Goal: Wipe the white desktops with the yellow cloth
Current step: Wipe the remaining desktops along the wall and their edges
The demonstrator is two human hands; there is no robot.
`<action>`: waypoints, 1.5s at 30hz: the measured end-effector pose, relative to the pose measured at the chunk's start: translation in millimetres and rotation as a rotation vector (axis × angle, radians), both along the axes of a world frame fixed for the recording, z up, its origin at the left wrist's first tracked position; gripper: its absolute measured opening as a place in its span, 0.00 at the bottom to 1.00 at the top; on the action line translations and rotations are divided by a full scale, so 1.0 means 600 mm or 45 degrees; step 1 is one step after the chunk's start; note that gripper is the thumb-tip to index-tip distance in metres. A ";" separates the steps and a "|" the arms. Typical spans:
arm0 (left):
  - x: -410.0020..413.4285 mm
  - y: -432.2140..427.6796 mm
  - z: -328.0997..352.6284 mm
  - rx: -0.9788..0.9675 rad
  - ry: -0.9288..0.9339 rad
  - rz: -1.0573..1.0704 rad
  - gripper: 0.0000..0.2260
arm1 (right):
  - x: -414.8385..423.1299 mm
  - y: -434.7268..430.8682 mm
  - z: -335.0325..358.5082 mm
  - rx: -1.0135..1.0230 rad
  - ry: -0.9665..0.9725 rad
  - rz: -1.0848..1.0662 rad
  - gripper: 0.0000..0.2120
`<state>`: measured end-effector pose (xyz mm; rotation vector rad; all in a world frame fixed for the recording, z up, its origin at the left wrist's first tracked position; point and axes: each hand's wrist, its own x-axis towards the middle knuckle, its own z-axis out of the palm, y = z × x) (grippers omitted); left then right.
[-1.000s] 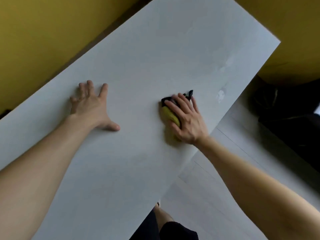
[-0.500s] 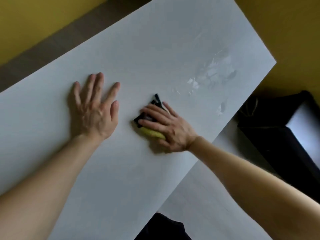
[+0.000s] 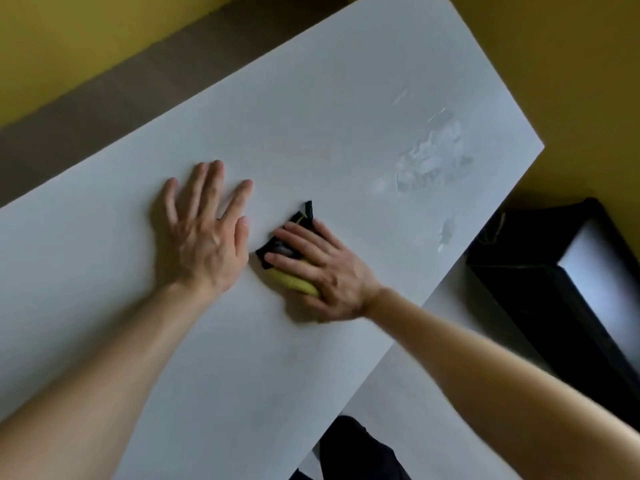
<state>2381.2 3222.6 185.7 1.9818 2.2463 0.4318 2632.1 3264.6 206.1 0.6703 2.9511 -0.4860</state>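
The white desktop (image 3: 311, 98) fills most of the view, running from lower left to upper right. My right hand (image 3: 322, 271) presses the folded yellow cloth (image 3: 294, 282), which has a black edge, flat on the desktop near its middle, with straight fingers on top. Just to its left, my left hand (image 3: 204, 233) rests flat on the desktop, fingers spread. Wet streaks (image 3: 429, 157) glisten on the surface to the upper right of the cloth.
Yellow walls (image 3: 69, 46) stand behind and to the right of the desk. A black box-like object (image 3: 554, 289) sits on the pale floor beside the desk's right edge. My dark-clothed leg (image 3: 356, 452) shows below the near edge.
My right hand has slid the cloth leftward across the desktop, close to my left hand. The wet streaks behind it came into sight. My left hand stayed planted.
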 end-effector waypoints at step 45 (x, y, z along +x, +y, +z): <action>-0.099 -0.001 0.117 -1.087 0.026 0.551 0.80 | -0.304 0.254 -0.017 0.104 0.076 -0.249 0.36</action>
